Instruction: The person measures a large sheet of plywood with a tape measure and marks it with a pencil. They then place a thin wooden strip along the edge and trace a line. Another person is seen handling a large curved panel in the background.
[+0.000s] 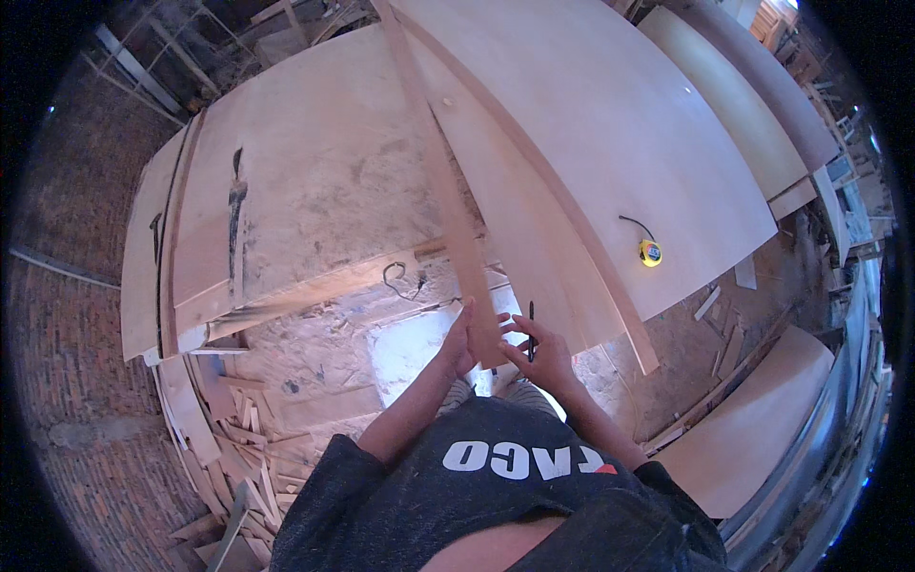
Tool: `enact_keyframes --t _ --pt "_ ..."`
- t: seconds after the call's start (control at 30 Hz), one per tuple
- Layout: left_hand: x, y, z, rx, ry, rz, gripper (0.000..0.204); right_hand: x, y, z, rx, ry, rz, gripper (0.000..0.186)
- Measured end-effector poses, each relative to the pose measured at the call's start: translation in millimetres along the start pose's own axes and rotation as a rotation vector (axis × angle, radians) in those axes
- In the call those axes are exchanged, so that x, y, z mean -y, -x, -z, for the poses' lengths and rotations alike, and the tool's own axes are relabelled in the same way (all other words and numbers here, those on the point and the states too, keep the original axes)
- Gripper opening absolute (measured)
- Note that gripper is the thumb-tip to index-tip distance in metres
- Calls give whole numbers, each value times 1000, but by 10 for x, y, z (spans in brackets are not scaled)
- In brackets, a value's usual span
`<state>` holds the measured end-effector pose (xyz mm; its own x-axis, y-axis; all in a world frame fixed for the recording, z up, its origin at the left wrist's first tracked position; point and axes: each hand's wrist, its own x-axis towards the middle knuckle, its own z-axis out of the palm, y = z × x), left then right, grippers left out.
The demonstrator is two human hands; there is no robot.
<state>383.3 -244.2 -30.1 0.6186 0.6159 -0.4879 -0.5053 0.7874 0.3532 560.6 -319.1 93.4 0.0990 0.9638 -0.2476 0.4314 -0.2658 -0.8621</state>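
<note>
My left hand (460, 340) is closed around the near end of a long, narrow wooden strip (440, 176), which runs away from me across the work surface. In my right hand (546, 362) a slim dark pen or pencil (532, 320) stands nearly upright between the fingers, just right of the strip's end. To the right lies a second long wooden strip (572, 205) on a large pale plywood sheet (648, 124), its near end jutting past the sheet's edge. A yellow tape measure (650, 253) rests on that sheet, with a dark strap trailing from it.
On the left, a dusty wooden bench top (315, 124) carries a long dark tool (236, 195) and a smaller hammer-like tool (156, 234). A dark cord (400, 283) loops at its near edge. Wood offcuts (257, 429) lie below left; a curved panel (762, 419) leans at right.
</note>
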Motion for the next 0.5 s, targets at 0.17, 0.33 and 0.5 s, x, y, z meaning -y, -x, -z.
enact_keyframes --t 0.17,0.33,0.5 --pt "-128 55 592 -283 -154 42 52 -616 -156 281 -262 450 134 59" --pt "-215 205 554 -370 -271 -10 49 -1387 -230 1188 -566 364 133 52" --pt "147 24 913 -706 -703 -254 71 -1636 -431 2097 -633 610 -130 63"
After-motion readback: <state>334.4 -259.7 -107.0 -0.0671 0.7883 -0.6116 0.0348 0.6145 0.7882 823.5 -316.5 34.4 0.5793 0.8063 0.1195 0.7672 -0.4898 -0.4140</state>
